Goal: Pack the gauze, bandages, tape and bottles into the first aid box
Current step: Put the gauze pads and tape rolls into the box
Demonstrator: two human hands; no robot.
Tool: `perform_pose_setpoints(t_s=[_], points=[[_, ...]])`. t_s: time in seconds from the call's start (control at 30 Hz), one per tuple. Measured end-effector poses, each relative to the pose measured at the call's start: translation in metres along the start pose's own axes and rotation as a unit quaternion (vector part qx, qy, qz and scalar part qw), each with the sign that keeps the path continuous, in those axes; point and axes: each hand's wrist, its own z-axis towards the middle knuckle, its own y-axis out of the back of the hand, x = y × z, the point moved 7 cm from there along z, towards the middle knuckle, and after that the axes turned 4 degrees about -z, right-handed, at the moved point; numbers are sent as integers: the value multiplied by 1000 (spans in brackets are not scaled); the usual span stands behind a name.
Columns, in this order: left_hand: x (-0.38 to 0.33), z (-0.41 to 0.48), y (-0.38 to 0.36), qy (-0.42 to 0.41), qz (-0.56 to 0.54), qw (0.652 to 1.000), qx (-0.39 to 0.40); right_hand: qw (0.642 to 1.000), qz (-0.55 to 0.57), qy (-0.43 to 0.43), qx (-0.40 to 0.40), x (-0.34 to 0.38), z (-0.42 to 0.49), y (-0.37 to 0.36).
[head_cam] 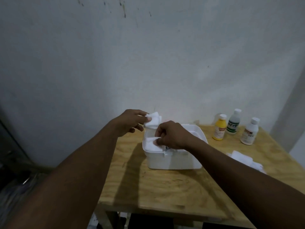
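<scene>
While left hand [130, 121] lifts gauze [152, 121], right hand [171, 135] fills box [173, 160].

An open white first aid box [173, 160] sits mid-table toward the far edge, a white gauze pad [152, 145] inside at its left end; another gauze piece [152, 122] is held above; three bottles [233, 126] stand upright by the far right corner; more white packets [244, 158] lie at the right edge

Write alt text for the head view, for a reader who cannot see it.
Over an open white box on a wooden table, the left hand holds a gauze pad while the right hand presses another pad into the box. Three bottles stand at the back right, and more white packets lie at the right.
</scene>
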Motion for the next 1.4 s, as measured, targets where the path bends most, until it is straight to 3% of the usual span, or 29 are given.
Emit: perform_pose_setpoints(t_s=[0.23,0.7,1.0,1.4], points=[[3,6,-5,-15,93,995,-37,992,-88,45,-75,-3,-1,-8],[10,13,-14,-34,83,995,-54,996,-32,55,-68,-6,-7,-2],[-12,15,-25,-129,332,934,-34,996,-27,52,-74,-9,-7,-3],[1,14,-23,-145,344,925,-73,993,-66,50,-88,-13,-2,-11]])
